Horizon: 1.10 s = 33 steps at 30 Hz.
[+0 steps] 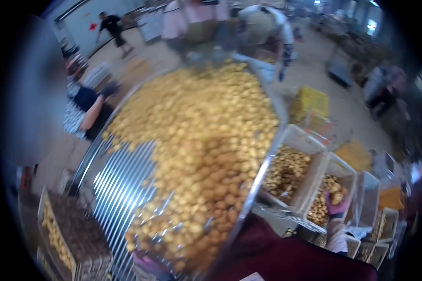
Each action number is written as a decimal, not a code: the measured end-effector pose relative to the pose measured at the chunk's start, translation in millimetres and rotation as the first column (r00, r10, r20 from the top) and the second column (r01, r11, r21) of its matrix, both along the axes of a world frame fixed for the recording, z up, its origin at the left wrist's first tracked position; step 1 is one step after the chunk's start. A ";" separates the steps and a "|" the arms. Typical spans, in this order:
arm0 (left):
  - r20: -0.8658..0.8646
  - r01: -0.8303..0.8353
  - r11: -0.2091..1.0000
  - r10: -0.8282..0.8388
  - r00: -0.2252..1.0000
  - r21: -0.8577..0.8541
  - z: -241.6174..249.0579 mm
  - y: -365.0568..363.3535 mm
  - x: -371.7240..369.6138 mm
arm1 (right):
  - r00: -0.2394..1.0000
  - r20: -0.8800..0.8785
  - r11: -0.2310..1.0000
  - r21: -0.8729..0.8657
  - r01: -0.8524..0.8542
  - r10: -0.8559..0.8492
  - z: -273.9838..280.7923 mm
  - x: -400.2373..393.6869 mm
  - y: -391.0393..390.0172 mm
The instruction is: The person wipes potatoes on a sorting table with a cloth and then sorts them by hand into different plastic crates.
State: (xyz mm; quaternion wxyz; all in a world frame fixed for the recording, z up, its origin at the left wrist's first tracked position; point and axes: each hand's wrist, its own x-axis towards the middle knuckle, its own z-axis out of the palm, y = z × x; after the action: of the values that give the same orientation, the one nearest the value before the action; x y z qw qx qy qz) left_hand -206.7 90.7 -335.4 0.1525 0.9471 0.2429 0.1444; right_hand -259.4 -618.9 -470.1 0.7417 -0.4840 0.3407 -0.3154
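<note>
A wide heap of small round tan pieces (206,117) covers most of a metal sorting table with parallel bars (122,173). They resemble walnuts or small potatoes; blur hides their exact kind. My left hand (150,264), in a purple glove, is at the table's near edge beside the heap, its fingers blurred and partly hidden. To the right, my right hand (337,206), also purple-gloved, reaches into a white plastic crate (350,180). Thumb and fingers curve around several round tan pieces there, above others in the crate.
Another white crate (305,136) of similar pieces stands beside it, with a yellow crate (310,100) behind. A tall crate (75,234) is at the lower left. People stand across the table (197,23), at its left (94,112) and farther back.
</note>
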 end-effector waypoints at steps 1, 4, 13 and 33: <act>0.216 0.072 0.959 -0.012 0.976 -0.273 -45.7 24.8 -16.8 | 0.992 -0.121 0.991 -0.136 0.003 -0.020 -39.2 -29.9 -36.3; 0.095 0.235 0.972 -0.233 0.968 -0.010 -75.0 4.1 -31.3 | 0.933 -0.334 0.865 -0.499 -0.056 -0.132 -120.7 -46.9 -69.3; -0.164 0.412 0.911 -0.411 0.897 -0.031 -74.9 -70.2 4.4 | 0.689 -0.472 -0.215 -0.877 -0.430 0.549 113.3 247.5 354.0; 0.129 0.538 0.838 -0.526 0.840 -0.085 -52.4 -14.8 146.6 | 0.334 -0.844 -0.755 -0.529 -0.388 0.419 96.3 360.7 516.0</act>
State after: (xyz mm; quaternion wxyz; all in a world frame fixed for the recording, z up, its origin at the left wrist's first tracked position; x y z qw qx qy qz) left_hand -60.1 75.9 -387.8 0.2543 0.9580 -0.0299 0.1290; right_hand 101.4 -102.9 -373.8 0.0877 -0.9099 -0.4008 0.0609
